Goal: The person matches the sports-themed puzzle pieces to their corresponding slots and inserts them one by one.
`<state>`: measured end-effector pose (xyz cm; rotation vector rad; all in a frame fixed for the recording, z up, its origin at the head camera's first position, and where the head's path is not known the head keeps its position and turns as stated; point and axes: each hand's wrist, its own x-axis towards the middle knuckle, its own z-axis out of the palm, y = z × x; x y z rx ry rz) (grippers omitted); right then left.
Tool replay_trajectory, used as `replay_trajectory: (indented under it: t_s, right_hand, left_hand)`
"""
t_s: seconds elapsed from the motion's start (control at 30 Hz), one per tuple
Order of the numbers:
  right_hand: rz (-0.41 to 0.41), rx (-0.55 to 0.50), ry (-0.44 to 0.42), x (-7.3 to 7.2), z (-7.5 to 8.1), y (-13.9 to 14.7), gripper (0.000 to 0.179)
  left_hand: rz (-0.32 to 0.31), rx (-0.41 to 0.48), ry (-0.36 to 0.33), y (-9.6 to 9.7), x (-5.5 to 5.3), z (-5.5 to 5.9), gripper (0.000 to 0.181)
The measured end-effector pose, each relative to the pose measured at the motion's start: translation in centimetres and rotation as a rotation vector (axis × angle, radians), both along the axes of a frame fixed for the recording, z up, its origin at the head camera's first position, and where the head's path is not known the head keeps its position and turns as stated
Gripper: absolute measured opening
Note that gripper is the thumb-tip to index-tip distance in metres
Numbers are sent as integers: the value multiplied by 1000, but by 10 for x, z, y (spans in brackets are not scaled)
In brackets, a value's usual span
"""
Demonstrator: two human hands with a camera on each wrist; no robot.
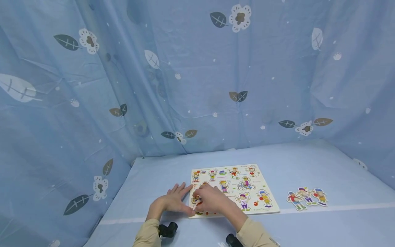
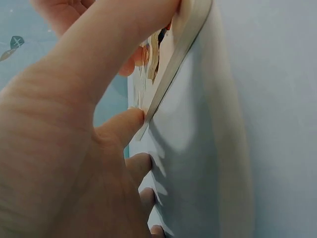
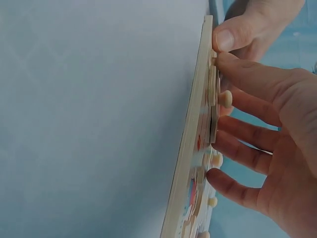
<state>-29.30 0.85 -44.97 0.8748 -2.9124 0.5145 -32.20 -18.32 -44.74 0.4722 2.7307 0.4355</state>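
Note:
A white wooden peg puzzle board [image 1: 274, 208] printed with sporty cartoon children lies on the table. My left hand [image 1: 172, 201] spreads its fingers at the board's left side, and its thumb [image 3: 232, 38] rests on the near-left corner. Over that same corner, my right hand [image 1: 213, 199] bends its fingers round a knobbed puzzle piece [image 3: 212, 87]. The right thumb [image 3: 247, 74] meets the piece's edge, while the other fingers lie along its far side. The piece sits slightly raised above the board face in the right wrist view. Much of its picture is hidden under the right hand.
Three loose figure pieces [image 1: 306, 197] lie side by side on the table, right of the board. Other figures, such as a cyclist [image 1: 246, 184], show on the board. A blue patterned curtain [image 1: 197, 75] hangs behind the blue-covered table [image 1: 339, 226].

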Motion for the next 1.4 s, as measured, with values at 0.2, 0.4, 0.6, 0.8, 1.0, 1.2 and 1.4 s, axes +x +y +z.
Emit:
replay_trajectory:
  t_s: [0.2,0.4,0.6,0.8,1.0,1.2,1.4]
  right_hand:
    - [9,5,-11,-1,0,-2,42]
    - [16,2,16,-1,-1,-7,38]
    - [20,27,60,3,1,-9,33]
    - [21,34,29,5,6,-2,33]
    - [7,3,23,5,10,12,34]
    - [14,-44,18,10,9,31,34]
    - [18,-142,-11,15,10,55,37]
  left_hand:
    - [-1,0,-11,0,-1,0,106]
    - [-13,16,-9,-1,-1,2,106]
    - [-32,15,7,-2,0,3,106]
    - [-11,-9,-1,0,-1,1,106]
    - [4,-20,-9,1,-2,1,106]
    - [7,-16,-14,0,-2,1,107]
    - [6,3,-18,-1,-1,2,107]
